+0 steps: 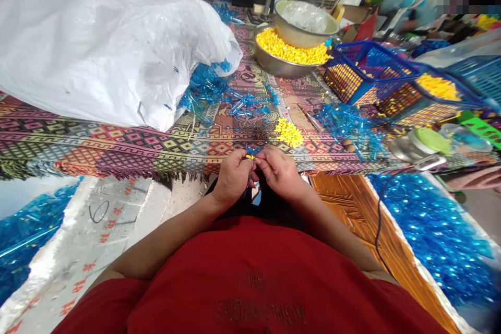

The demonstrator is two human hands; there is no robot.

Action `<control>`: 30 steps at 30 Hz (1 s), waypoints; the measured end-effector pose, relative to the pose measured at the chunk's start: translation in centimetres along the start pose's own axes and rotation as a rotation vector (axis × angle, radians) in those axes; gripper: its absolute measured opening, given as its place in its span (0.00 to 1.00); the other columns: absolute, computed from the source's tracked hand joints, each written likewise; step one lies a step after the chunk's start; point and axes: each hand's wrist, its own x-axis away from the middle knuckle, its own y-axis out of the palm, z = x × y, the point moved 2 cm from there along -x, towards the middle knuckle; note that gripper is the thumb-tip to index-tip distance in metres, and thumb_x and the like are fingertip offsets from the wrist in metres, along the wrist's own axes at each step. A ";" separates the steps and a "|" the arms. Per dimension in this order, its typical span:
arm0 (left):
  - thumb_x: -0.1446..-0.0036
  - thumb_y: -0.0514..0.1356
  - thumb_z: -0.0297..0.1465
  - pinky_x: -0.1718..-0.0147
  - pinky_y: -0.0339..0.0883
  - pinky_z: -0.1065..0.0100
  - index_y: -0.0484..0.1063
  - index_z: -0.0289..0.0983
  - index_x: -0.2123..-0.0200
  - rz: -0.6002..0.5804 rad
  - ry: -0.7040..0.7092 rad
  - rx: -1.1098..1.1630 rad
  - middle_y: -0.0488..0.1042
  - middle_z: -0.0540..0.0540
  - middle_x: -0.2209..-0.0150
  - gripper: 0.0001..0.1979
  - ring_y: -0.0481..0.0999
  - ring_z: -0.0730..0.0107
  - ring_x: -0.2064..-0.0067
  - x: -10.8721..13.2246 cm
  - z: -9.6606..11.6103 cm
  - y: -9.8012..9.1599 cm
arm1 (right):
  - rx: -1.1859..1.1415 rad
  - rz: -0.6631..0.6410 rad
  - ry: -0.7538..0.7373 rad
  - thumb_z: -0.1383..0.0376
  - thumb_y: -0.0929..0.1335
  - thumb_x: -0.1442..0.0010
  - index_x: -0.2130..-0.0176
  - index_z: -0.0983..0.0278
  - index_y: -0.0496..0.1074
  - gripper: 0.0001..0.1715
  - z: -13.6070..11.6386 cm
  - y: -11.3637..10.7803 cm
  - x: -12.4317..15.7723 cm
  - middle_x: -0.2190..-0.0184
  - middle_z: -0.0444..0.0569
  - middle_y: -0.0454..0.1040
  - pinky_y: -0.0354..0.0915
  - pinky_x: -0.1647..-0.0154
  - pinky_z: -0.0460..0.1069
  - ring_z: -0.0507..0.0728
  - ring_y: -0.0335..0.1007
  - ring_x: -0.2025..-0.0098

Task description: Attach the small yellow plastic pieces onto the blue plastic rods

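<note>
Yellow piece (250, 156) | pinched between left hand (233, 175) and right hand (279, 169), both grips clenched on it, just off the counter (117, 141) edge | yellow pile (288, 133) and bowl (270, 65) both loaded, so tons left I'd guess

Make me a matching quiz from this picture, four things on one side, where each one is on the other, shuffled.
1 white sack
2 metal bowl
3 blue basket
4 small yellow piece

A pinched between fingertips of left hand and right hand
B right of the metal bowl
C far left on the table
D centre back, second bowl resting in it

Pairs: 1-C, 2-D, 3-B, 4-A
</note>
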 end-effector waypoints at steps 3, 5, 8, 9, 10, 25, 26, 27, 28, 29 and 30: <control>0.48 0.52 0.29 0.85 0.63 0.75 0.65 0.36 0.71 0.002 0.000 -0.004 0.70 0.51 0.80 0.04 0.72 0.73 0.81 0.0 0.0 0.0 | -0.012 0.005 0.013 0.68 0.60 0.35 0.66 0.63 0.65 0.08 0.0 0.0 -0.1 0.71 0.49 0.68 0.64 0.65 0.50 0.56 0.65 0.66; 0.49 0.51 0.28 0.85 0.63 0.74 0.65 0.36 0.71 0.007 -0.008 -0.003 0.70 0.52 0.80 0.04 0.71 0.73 0.82 0.1 -0.1 0.0 | -0.017 0.021 0.033 0.68 0.61 0.35 0.66 0.63 0.66 0.08 -0.1 -0.1 0.0 0.71 0.49 0.69 0.64 0.65 0.50 0.55 0.65 0.66; 0.49 0.52 0.28 0.85 0.63 0.74 0.66 0.36 0.70 0.012 -0.015 -0.007 0.69 0.52 0.81 0.04 0.71 0.72 0.81 0.1 -0.1 0.0 | -0.015 0.056 0.049 0.67 0.62 0.36 0.64 0.63 0.68 0.07 -0.1 -0.1 0.0 0.70 0.49 0.70 0.65 0.63 0.49 0.55 0.67 0.65; 0.48 0.52 0.28 0.86 0.63 0.75 0.66 0.36 0.70 0.014 -0.013 -0.015 0.69 0.52 0.81 0.05 0.71 0.72 0.81 0.1 -0.1 0.0 | -0.017 0.065 0.048 0.67 0.62 0.36 0.64 0.63 0.69 0.06 0.0 -0.1 0.0 0.69 0.49 0.70 0.66 0.63 0.49 0.55 0.67 0.64; 0.48 0.52 0.29 0.86 0.62 0.75 0.66 0.36 0.69 0.016 -0.011 -0.030 0.69 0.52 0.81 0.05 0.71 0.72 0.81 0.2 0.0 -0.1 | -0.023 0.072 0.046 0.67 0.62 0.36 0.63 0.64 0.69 0.06 0.0 -0.1 0.0 0.69 0.50 0.71 0.66 0.62 0.49 0.55 0.68 0.64; 0.45 0.52 0.28 0.85 0.60 0.73 0.65 0.37 0.69 0.035 -0.019 -0.166 0.68 0.53 0.84 0.04 0.68 0.73 0.85 0.4 0.6 -0.3 | -0.022 0.119 0.022 0.69 0.64 0.37 0.65 0.65 0.72 0.07 0.3 0.2 -0.3 0.69 0.51 0.74 0.69 0.64 0.49 0.55 0.71 0.65; 0.45 0.52 0.29 0.85 0.60 0.73 0.65 0.37 0.69 0.033 -0.020 -0.169 0.68 0.53 0.84 0.04 0.68 0.73 0.85 0.4 0.6 -0.3 | 0.006 0.122 0.007 0.68 0.64 0.37 0.64 0.65 0.72 0.08 0.3 0.3 -0.2 0.68 0.52 0.75 0.70 0.63 0.50 0.56 0.71 0.64; 0.45 0.52 0.29 0.85 0.60 0.73 0.65 0.37 0.69 0.030 -0.019 -0.171 0.68 0.53 0.84 0.04 0.68 0.72 0.85 0.4 0.6 -0.3 | 0.032 0.123 -0.004 0.68 0.63 0.37 0.63 0.65 0.73 0.08 0.4 0.3 0.0 0.67 0.53 0.75 0.70 0.62 0.50 0.56 0.71 0.64; 0.45 0.52 0.29 0.85 0.60 0.73 0.65 0.37 0.69 0.027 -0.019 -0.175 0.68 0.53 0.84 0.04 0.68 0.72 0.85 0.4 0.6 -0.3 | 0.054 0.118 -0.009 0.68 0.63 0.37 0.61 0.65 0.73 0.09 0.5 0.4 0.1 0.66 0.53 0.75 0.71 0.61 0.51 0.57 0.72 0.63; 0.45 0.52 0.29 0.85 0.60 0.73 0.65 0.37 0.69 0.023 -0.019 -0.179 0.68 0.53 0.84 0.04 0.68 0.72 0.85 0.4 0.7 -0.3 | 0.070 0.109 -0.008 0.67 0.62 0.36 0.60 0.65 0.73 0.10 0.6 0.4 0.2 0.65 0.53 0.76 0.71 0.60 0.51 0.57 0.72 0.62; 0.45 0.51 0.29 0.85 0.60 0.73 0.65 0.37 0.70 0.019 -0.019 -0.183 0.68 0.53 0.84 0.04 0.68 0.73 0.85 0.4 0.6 -0.2 | 0.083 0.094 -0.003 0.67 0.62 0.36 0.59 0.64 0.73 0.10 0.7 0.5 0.3 0.64 0.53 0.76 0.71 0.60 0.51 0.57 0.72 0.61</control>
